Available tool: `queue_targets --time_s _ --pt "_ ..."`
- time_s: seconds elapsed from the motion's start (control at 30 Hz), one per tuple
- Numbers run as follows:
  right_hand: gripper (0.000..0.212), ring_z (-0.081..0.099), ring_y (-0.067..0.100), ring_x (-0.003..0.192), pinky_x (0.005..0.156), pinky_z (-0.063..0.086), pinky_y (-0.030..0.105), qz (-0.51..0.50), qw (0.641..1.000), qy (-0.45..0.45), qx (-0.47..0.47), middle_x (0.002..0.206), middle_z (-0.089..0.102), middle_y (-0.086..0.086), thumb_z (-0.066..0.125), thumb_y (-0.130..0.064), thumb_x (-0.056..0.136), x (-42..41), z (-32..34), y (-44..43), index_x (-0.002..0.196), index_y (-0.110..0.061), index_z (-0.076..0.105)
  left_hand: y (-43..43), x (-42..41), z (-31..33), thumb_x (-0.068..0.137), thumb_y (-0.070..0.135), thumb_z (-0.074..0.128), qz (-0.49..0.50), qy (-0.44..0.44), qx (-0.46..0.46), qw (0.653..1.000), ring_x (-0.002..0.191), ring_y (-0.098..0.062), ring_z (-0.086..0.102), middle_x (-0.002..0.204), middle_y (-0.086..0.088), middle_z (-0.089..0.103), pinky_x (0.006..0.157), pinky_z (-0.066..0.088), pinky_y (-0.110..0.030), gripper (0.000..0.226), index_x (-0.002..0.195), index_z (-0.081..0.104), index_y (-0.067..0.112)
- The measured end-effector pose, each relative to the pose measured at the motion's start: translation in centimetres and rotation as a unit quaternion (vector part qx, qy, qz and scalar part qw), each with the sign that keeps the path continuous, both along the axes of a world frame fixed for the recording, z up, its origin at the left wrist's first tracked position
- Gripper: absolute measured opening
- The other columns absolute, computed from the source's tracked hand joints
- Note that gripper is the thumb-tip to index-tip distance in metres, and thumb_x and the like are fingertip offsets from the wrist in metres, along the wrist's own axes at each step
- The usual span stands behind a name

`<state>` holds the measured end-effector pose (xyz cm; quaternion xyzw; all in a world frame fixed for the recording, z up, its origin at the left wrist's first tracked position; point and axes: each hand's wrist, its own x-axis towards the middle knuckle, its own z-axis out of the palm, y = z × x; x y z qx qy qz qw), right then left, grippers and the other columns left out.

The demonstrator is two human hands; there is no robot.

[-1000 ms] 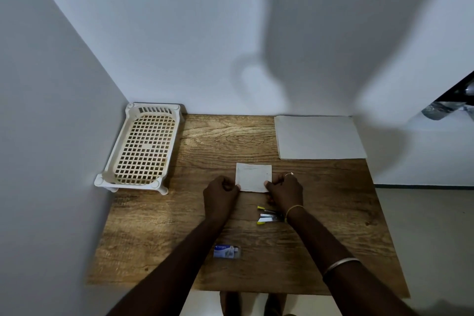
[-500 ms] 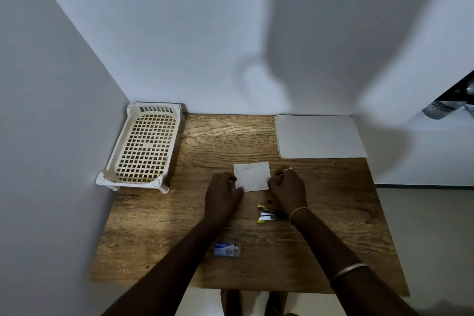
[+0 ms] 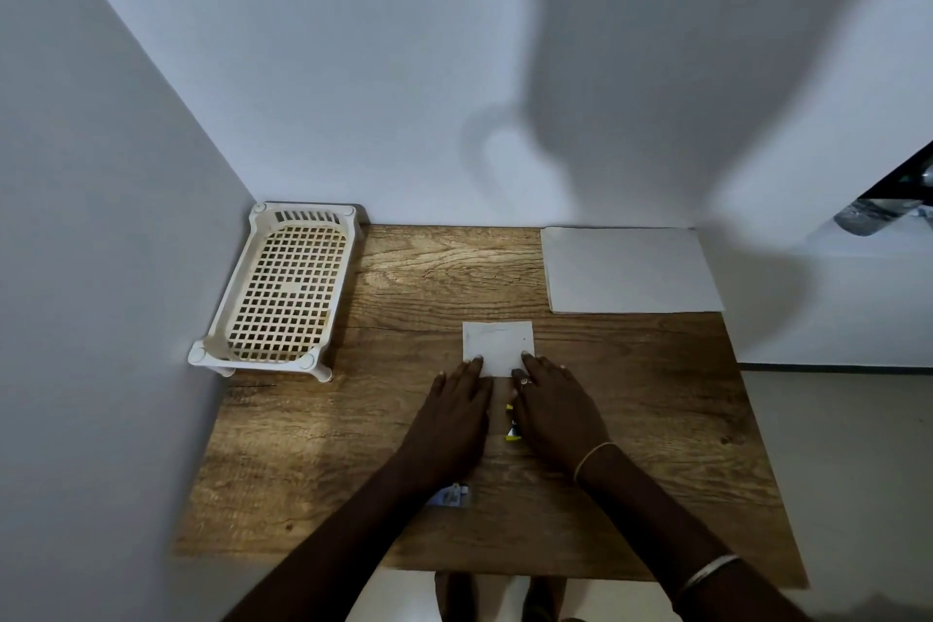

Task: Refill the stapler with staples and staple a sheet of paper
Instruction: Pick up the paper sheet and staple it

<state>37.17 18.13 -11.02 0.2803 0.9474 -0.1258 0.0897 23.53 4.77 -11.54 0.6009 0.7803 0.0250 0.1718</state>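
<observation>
Two flat, open hands, left hand (image 3: 457, 412) and right hand (image 3: 553, 412), pin your folded paper (image 3: 497, 348); the stapler (image 3: 512, 432) beneath your right palm may skid.

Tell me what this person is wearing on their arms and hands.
Both forearms are bare, with no sleeves or gloves. The right hand has a ring on one finger and a thin thread-like band at the wrist; a silvery bangle sits further up that forearm. The left hand shows nothing worn.
</observation>
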Motion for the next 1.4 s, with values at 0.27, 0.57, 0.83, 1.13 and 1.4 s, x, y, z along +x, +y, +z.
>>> queue_targets --time_s 0.27,0.57,0.83,1.13,1.4 --pt "0.054 0.031 0.029 0.148 0.123 0.023 0.044 -0.008 1.0 0.015 0.018 0.159 0.036 0.014 0.029 -0.039 0.105 -0.4 0.7 -0.5 0.146 -0.011 0.046 1.0 -0.8 -0.6 0.108 0.03 0.034 -0.011 0.003 0.008 1.0 0.158 -0.028 0.006 0.17 -0.016 0.004 0.126 0.004 -0.048 0.059 0.16 0.018 0.006" --pt "0.054 0.04 0.038 0.14 0.119 0.026 0.048 0.066 0.995 -0.024 0.063 0.153 0.04 0.025 0.03 -0.035 0.104 -3.3 1.7 3.3 0.144 -0.003 0.045 4.3 -3.7 -0.6 0.107 0.027 0.037 -0.003 -0.009 0.028 1.0 0.157 -0.027 0.011 0.17 -0.015 0.01 0.125 0.008 -0.047 0.057 0.158 0.024 0.005" --pt "0.048 0.047 0.038 0.132 0.113 0.034 0.046 0.074 0.994 -0.02 0.074 0.145 0.048 0.025 0.033 -0.027 0.102 -7.4 2.4 8.3 0.138 -0.001 0.051 9.3 -7.2 0.1 0.105 0.023 0.042 0.01 -0.016 0.042 0.999 0.157 -0.026 0.013 0.169 -0.014 0.015 0.125 0.011 -0.048 0.058 0.157 0.026 0.005" --pt "0.047 0.049 0.037 0.131 0.115 0.032 0.047 0.057 0.995 -0.018 0.08 0.144 0.049 0.024 0.036 -0.027 0.1 -10.3 2.5 12.4 0.136 -0.001 0.053 13.4 -9.4 0.0 0.106 0.022 0.042 0.015 -0.011 0.048 0.999 0.156 -0.029 0.012 0.168 -0.017 0.014 0.125 0.012 -0.049 0.059 0.157 0.024 0.002" --pt "0.046 0.052 0.037 0.127 0.114 0.032 0.047 0.06 0.995 -0.01 0.084 0.138 0.052 0.024 0.036 -0.023 0.099 -11.0 2.3 14.2 0.134 0.0 0.053 15.5 -10.1 -0.3 0.105 0.023 0.043 0.03 -0.019 0.062 0.997 0.155 -0.03 0.016 0.167 -0.019 0.017 0.124 0.012 -0.049 0.058 0.156 0.027 0.001"
